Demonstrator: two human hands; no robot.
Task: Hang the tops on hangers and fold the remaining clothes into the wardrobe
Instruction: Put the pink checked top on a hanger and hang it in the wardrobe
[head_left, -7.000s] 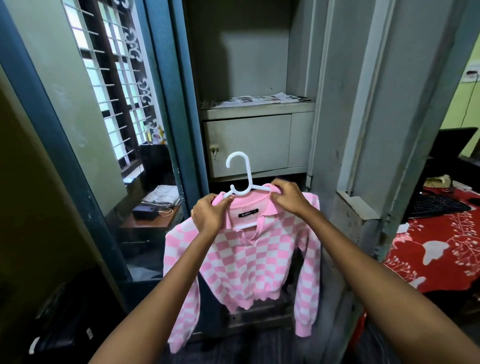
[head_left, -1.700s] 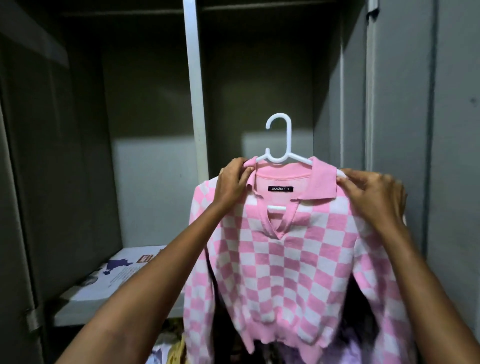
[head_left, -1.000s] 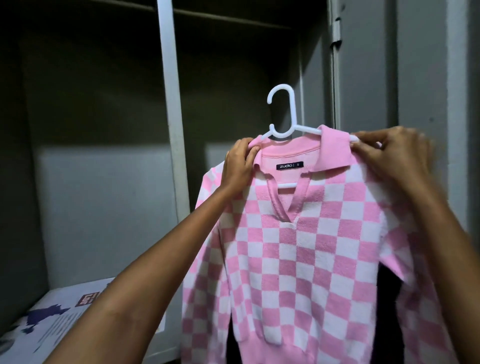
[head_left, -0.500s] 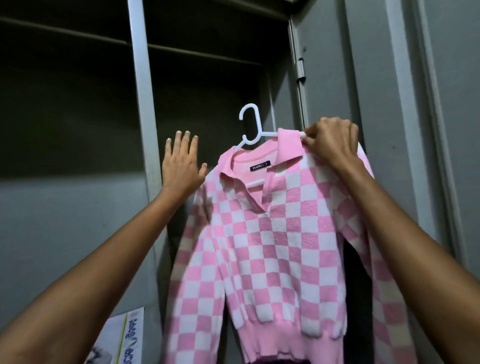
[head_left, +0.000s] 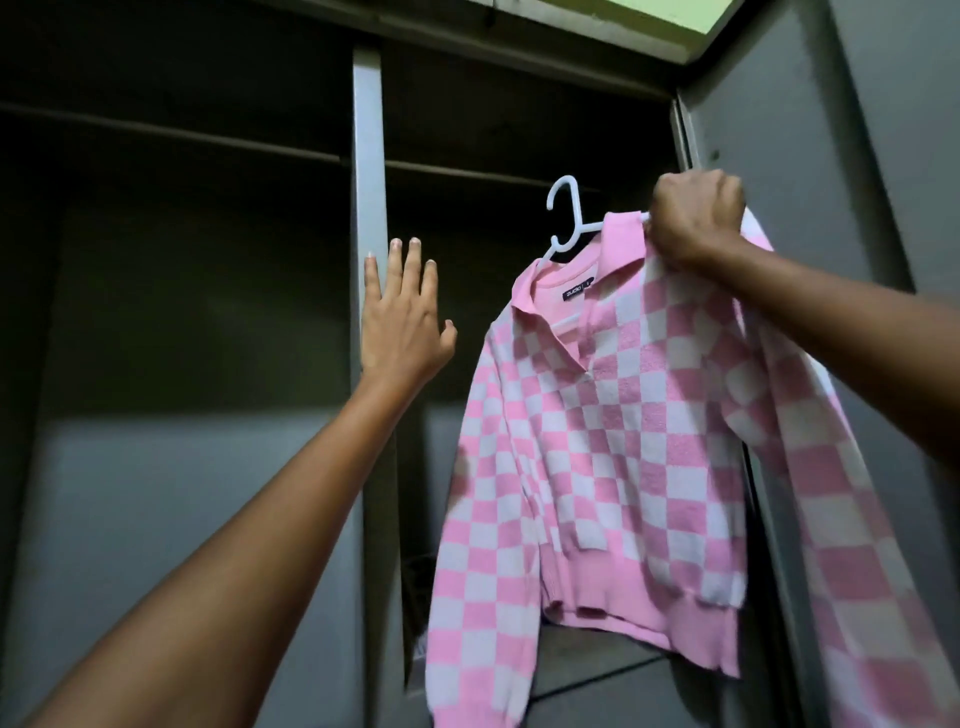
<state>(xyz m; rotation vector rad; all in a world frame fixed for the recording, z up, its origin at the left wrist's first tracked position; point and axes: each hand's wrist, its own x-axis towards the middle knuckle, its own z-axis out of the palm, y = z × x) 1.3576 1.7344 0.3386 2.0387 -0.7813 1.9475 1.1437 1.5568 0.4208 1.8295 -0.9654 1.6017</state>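
The right hand (head_left: 693, 223) is clenched around the right shoulder of the pink-and-white checked top (head_left: 597, 441) and the arm of the white hanger (head_left: 566, 218) under it, holding both up inside the right compartment of the wardrobe (head_left: 779, 130). The hanger tilts down to the left, its hook near the dark hanging rail (head_left: 467, 174) but not on it. The left hand (head_left: 402, 317) holds nothing, its fingers straight and spread in front of the grey centre post (head_left: 370, 156); whether it touches the post is unclear.
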